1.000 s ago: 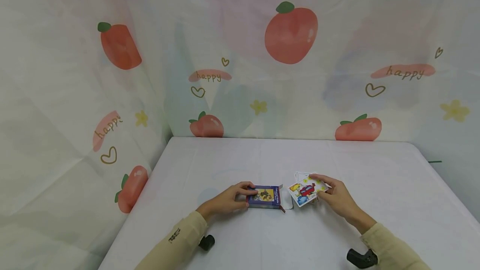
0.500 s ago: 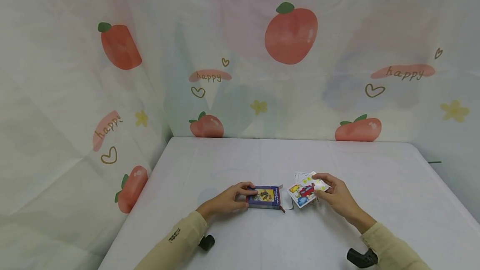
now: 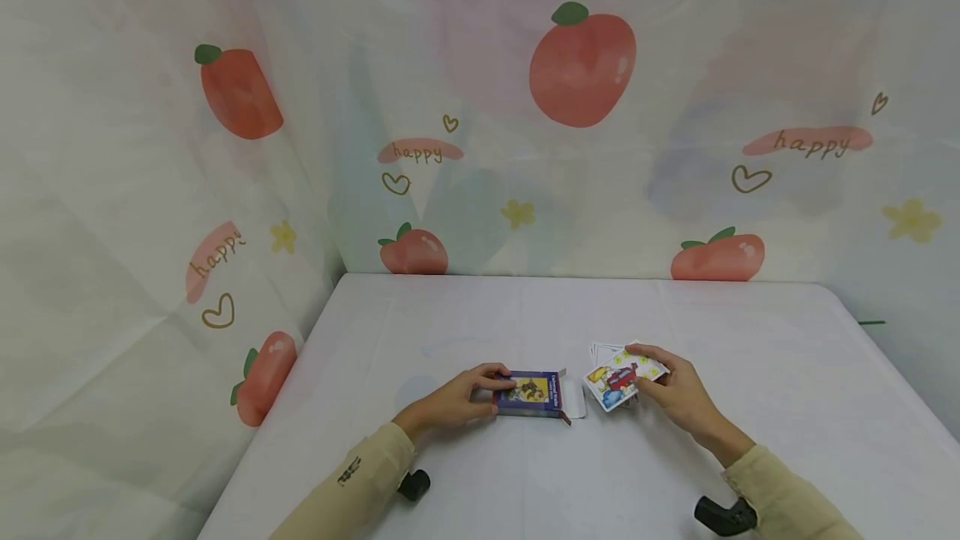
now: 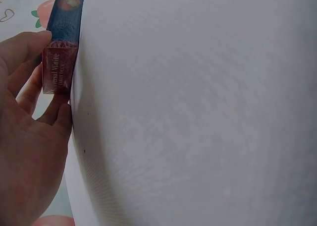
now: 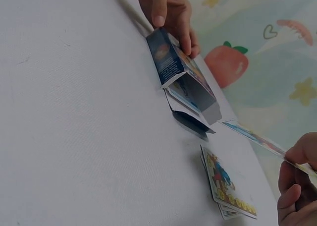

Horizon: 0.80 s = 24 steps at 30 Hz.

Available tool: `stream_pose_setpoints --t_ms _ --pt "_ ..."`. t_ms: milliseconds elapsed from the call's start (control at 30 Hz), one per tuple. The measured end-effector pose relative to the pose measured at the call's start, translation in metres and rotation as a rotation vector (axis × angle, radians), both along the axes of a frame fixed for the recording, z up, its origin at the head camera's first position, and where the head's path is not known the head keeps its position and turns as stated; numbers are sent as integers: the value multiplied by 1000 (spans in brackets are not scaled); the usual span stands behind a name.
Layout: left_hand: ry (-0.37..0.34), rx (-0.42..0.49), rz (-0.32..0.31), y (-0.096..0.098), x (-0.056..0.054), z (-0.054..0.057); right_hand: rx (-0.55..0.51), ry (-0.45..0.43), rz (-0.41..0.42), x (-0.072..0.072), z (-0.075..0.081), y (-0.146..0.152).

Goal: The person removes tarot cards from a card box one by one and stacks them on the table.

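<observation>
A dark blue tarot card box (image 3: 531, 395) lies on the table, its flap end open toward the right. My left hand (image 3: 452, 399) grips the box's closed end between thumb and fingers; the left wrist view shows the printed end of the box (image 4: 59, 70). With thumb and fingers my right hand (image 3: 684, 394) pinches a colourful card (image 3: 618, 382), tilted above the table. Beneath it lies a small stack of cards (image 5: 225, 181), plain in the right wrist view. Through the open mouth of the box, a few cards (image 5: 184, 98) show inside.
A white cloth covers the table (image 3: 465, 315). Behind it hangs a printed backdrop (image 3: 480, 65) with fruit and flowers. Black wrist camera mounts (image 3: 724, 515) sit by both sleeves.
The right hand has drawn its card slightly to the right, away from the box's open flap. The left hand and the box have stayed put.
</observation>
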<state>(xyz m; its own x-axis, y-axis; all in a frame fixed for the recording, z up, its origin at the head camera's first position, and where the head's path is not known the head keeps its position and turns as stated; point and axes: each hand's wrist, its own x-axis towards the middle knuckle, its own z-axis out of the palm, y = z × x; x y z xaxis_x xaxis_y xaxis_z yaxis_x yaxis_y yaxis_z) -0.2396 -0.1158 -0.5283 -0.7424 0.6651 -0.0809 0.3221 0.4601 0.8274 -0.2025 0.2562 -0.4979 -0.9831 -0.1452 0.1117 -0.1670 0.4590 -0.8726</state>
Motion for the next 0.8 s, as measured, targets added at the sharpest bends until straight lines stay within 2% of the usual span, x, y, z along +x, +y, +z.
stream_pose_setpoints --t_ms 167,400,800 --pt "10 -1 -8 1 0 1 -8 32 -13 1 0 1" --pt "3 -8 0 1 1 2 -34 81 -88 0 2 1" --pt "-1 -11 7 1 0 0 -72 23 -131 -1 5 -1"
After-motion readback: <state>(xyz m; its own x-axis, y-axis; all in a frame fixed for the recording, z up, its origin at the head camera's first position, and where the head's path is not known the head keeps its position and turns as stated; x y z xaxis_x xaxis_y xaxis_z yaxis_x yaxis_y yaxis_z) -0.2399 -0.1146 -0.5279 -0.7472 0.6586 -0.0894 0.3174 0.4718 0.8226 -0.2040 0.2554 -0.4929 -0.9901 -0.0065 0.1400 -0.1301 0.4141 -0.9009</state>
